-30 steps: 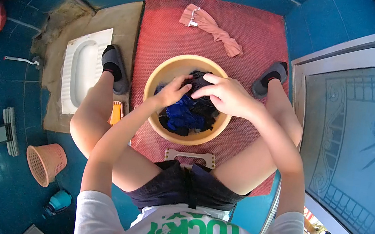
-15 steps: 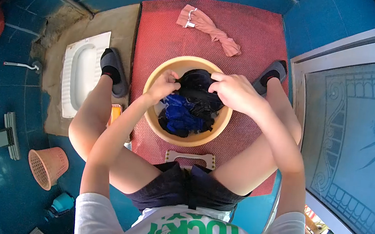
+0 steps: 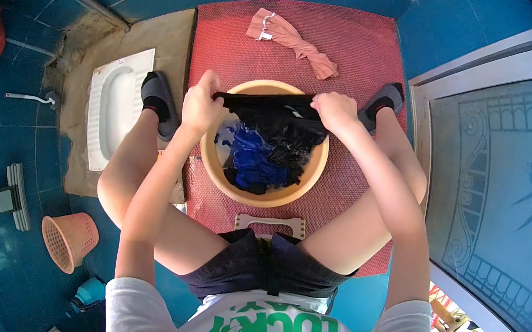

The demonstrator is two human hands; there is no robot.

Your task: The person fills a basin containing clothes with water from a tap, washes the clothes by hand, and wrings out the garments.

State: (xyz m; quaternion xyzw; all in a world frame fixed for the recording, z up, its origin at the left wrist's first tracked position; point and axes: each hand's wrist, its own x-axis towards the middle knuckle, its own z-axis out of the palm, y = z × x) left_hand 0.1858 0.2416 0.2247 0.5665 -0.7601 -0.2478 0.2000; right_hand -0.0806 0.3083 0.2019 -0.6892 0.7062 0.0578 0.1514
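A black garment [image 3: 264, 104] is stretched in a taut band across the far side of a yellow basin [image 3: 255, 199]. At its left end my left hand [image 3: 202, 105] is closed on the edge, just outside the rim. My right hand [image 3: 336, 112] grips the opposite end above the rim. A small pale patch, perhaps a label, shows near the right end. The garment's lower part hangs into the basin and merges with other dark cloth there. Blue cloth [image 3: 250, 157] lies wet and bunched in the water beneath.
The basin stands on a red mat [image 3: 368, 52]. Beyond it lies a twisted pink cloth [image 3: 295, 45]. A squat toilet [image 3: 116, 106] is at left, with an orange wastebasket [image 3: 70, 241] nearer me. A low stool [image 3: 270, 224] sits between my legs; a glass-panelled door [image 3: 498, 190] is at right.
Both hands have moved apart, the left one outward past the rim. The black garment, bunched in the basin before, is now lifted and pulled taut between them.
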